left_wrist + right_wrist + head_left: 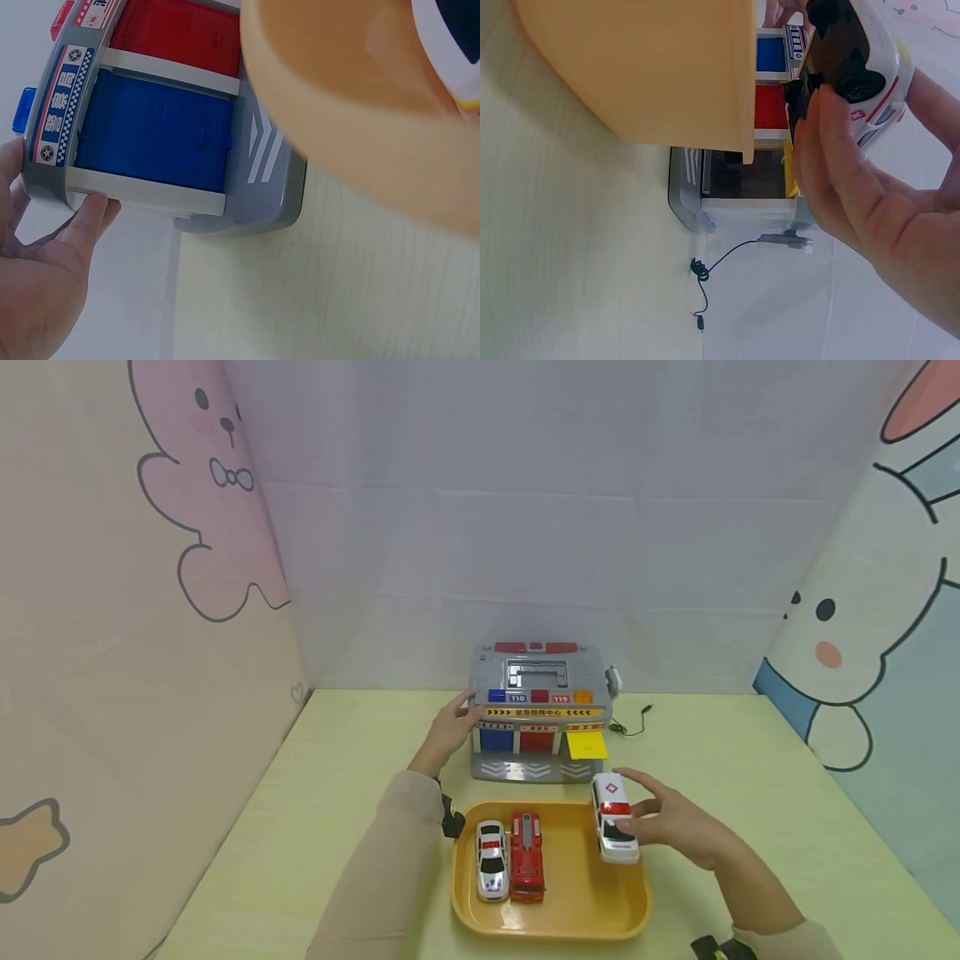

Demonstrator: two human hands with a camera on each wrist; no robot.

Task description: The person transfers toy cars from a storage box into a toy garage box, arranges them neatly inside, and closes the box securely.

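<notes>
A white toy ambulance [611, 839] with a red cross and red light bar is gripped between the thumb and fingers of my right hand [678, 822], above the right side of a yellow tray [570, 922]. Its wheels and dark underside show in the right wrist view. My left hand [447, 732] rests against the left side of a grey toy emergency station [491, 672], its fingers fairly straight in the left wrist view. The station has a blue door [154, 131], a red door [180, 34] and a raised yellow door [587, 745] over an open bay [739, 174].
Within the tray's left half, a white toy police car [492, 860] lies beside a red toy fire truck [527, 860]. A thin black cord [633, 729] trails from the station's right side over the pale table [750, 777]. Cloth walls [540, 552] surround the table.
</notes>
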